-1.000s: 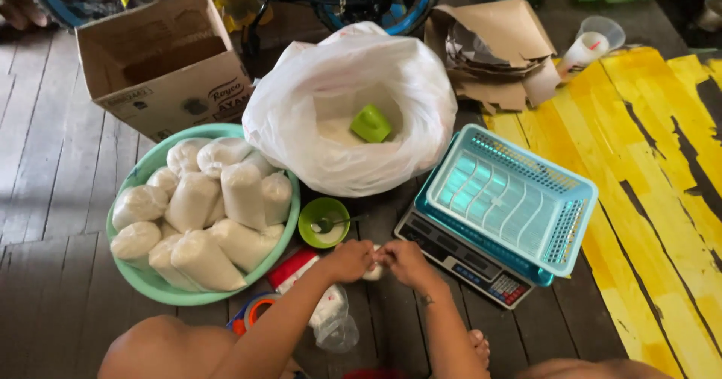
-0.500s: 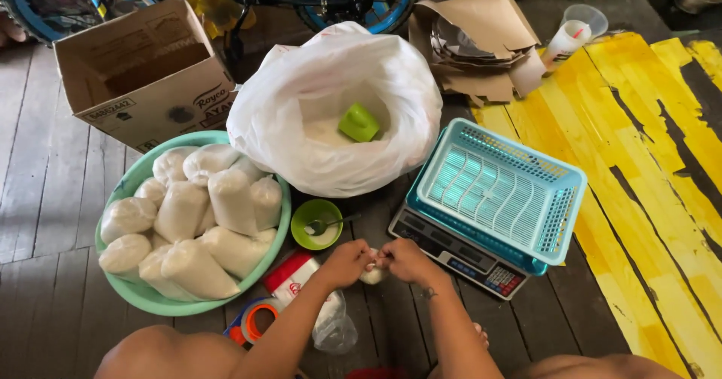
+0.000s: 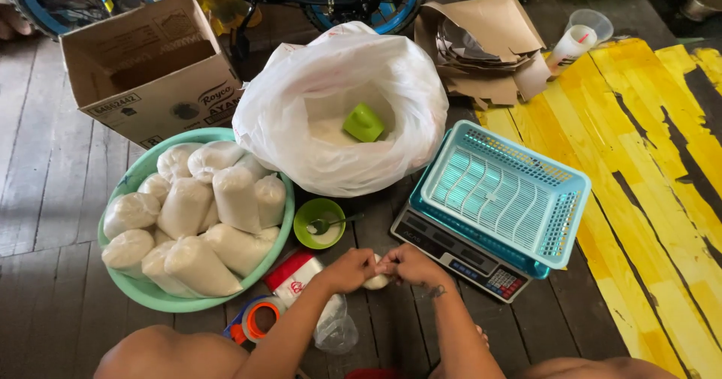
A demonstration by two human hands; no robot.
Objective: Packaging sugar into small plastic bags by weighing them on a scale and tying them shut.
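My left hand (image 3: 350,271) and my right hand (image 3: 411,265) meet low in the middle, both gripping a small clear bag of white powder (image 3: 375,280) at its top. Just in front of them stands a digital scale (image 3: 456,254) with a turquoise plastic basket (image 3: 504,191) on it. A big white sack of powder (image 3: 342,108) lies open behind, with a green scoop (image 3: 364,122) inside. To the left, a green basin (image 3: 143,289) holds several filled, tied bags (image 3: 197,221).
A small green bowl with a spoon (image 3: 319,223) sits beside the basin. A tape roll (image 3: 259,316) and a red-and-white packet (image 3: 295,276) lie by my left arm. A cardboard box (image 3: 154,67), torn cardboard (image 3: 489,44), a plastic cup (image 3: 579,37) and yellow painted boards (image 3: 647,161) surround the spot.
My hands have stayed together on the small bag, working at its top. The view has shifted slightly; nothing else has moved.
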